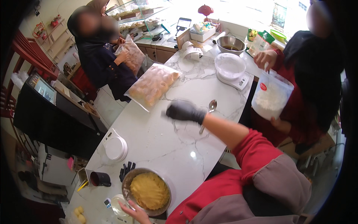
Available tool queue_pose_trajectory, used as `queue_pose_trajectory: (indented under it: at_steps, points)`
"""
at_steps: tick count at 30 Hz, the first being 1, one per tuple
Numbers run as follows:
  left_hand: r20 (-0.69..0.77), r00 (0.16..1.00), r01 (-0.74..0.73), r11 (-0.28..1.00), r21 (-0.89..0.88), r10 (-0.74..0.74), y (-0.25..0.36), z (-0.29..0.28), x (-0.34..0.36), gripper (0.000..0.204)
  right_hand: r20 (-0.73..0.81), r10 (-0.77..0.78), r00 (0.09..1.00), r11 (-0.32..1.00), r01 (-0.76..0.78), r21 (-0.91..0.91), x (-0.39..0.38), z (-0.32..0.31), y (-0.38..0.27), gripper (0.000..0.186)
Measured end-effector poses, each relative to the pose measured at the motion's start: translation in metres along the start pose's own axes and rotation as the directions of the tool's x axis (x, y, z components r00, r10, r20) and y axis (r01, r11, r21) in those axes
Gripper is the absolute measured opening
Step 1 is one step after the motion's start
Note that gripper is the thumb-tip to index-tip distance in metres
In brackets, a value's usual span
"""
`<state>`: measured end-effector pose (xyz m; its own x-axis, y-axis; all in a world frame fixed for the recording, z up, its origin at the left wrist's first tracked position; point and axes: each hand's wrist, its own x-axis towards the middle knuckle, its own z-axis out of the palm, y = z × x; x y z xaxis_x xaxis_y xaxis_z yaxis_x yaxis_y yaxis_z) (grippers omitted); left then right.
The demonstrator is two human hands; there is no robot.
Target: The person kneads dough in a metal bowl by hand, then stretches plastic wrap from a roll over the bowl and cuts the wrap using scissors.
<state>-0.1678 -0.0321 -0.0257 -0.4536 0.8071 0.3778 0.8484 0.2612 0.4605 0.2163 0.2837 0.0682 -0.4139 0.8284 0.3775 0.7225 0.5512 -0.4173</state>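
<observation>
My right hand (183, 112), in a black glove, is blurred above the marble table (194, 156), between a clear bag of pale orange pieces (153, 85) and a metal spoon (212, 105); whether it holds anything is unclear. My bare left hand (136, 212), fingers spread, is at the lower left side of a metal bowl of yellow dough (147, 188); whether it touches the bowl is unclear. A clear container (120, 204) sits beside it. Black gloves (125, 171) lie just above the bowl.
A co-worker on the right holds a pouch of white powder (271, 95); two people (97, 56) at upper left handle another bag. Scales (115, 147) (233, 82), a dark mug (100, 179), a steel bowl (230, 44) and a white tub (229, 65) stand along the table.
</observation>
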Motion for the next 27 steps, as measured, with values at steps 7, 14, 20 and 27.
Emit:
queue_pose_trajectory:
  at_steps: [7,14,20,27]
  points:
    - [-0.217,0.947,0.241,0.97,-0.003,-0.236,0.104,0.006,0.039,0.051,-0.468,0.638,0.612,0.747,-0.639,0.182,0.123,-0.092,0.28,0.024]
    - [-0.227,0.928,0.342,0.918,0.2,-0.296,0.191,0.032,0.065,0.052,-0.419,0.846,0.329,0.479,-0.813,0.33,0.133,-0.077,0.441,0.038]
    - [-0.224,0.921,0.384,0.846,0.371,-0.319,0.237,0.053,0.098,0.047,-0.618,0.711,0.335,0.354,-0.93,-0.096,0.164,-0.094,0.508,0.027]
    - [-0.189,0.948,0.317,0.816,0.483,-0.257,0.279,0.095,0.13,0.042,-0.355,0.58,0.733,0.185,-0.543,-0.819,0.169,-0.118,0.575,0.021]
